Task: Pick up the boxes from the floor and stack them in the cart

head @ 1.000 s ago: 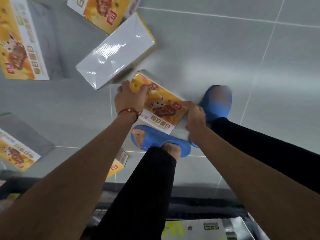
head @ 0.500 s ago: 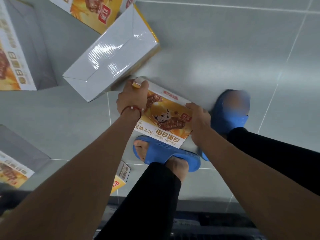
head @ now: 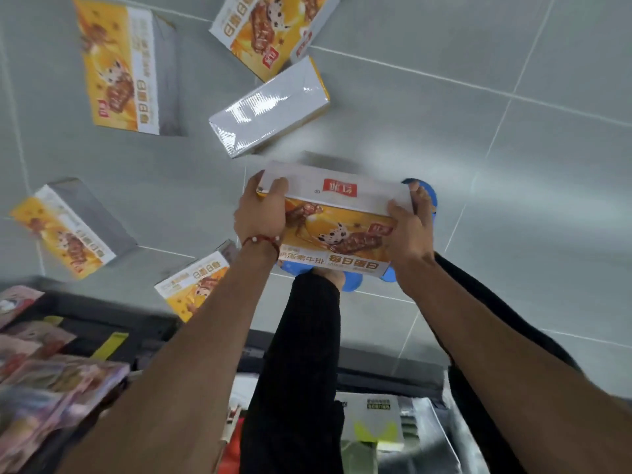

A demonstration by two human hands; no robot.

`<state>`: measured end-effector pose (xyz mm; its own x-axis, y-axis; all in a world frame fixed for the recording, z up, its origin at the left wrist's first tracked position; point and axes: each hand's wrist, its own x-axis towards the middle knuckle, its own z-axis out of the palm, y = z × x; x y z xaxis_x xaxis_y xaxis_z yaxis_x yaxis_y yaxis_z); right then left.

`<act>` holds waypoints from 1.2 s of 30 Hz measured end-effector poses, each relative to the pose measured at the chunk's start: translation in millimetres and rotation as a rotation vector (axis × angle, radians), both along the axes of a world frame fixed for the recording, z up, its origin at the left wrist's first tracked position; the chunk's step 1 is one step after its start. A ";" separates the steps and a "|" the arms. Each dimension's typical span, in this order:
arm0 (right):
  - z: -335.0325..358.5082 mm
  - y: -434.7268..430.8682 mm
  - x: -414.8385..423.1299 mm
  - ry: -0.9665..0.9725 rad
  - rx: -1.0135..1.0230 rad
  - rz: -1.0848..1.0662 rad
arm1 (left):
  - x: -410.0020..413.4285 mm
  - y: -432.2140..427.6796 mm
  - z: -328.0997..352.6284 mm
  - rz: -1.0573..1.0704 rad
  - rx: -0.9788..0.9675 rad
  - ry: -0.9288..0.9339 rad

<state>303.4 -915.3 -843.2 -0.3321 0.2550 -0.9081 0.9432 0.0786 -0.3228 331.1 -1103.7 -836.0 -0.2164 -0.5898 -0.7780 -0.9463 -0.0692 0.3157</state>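
Both hands, left hand (head: pixel 261 213) and right hand (head: pixel 408 230), clamp the orange box (head: pixel 337 230) by its ends, fingers wrapped tight; keep it level swinging toward what's probably the cart (head: pixel 393 378).

The held box (head: pixel 337 222) is orange-yellow with a white band, a red logo and a black-spotted white cow. The floor (head: pixel 513 200) is pale grey tile. The slippers (head: pixel 425 193) are blue, the trousers (head: pixel 301 354) black, the wrist cord (head: pixel 261 240) red.
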 end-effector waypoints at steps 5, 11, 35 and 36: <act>99.6 22.2 1.3 0.073 -0.147 0.032 | 19.9 15.4 92.6 0.139 -0.031 0.123; 208.0 29.6 -8.2 0.188 -0.239 0.276 | 51.5 30.3 198.1 0.366 -0.033 0.258; 495.1 -5.7 -112.7 0.626 -0.618 0.796 | 40.9 57.5 487.4 0.614 -0.296 0.748; 499.2 -4.3 -113.2 0.626 -0.627 0.790 | 38.9 56.7 493.1 0.604 -0.296 0.748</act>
<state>190.1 -919.5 -344.0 -0.6282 -0.6513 -0.4256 0.3686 0.2325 -0.9000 370.0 -1047.0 -343.0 -0.1900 -0.9097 -0.3691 -0.3299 -0.2950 0.8967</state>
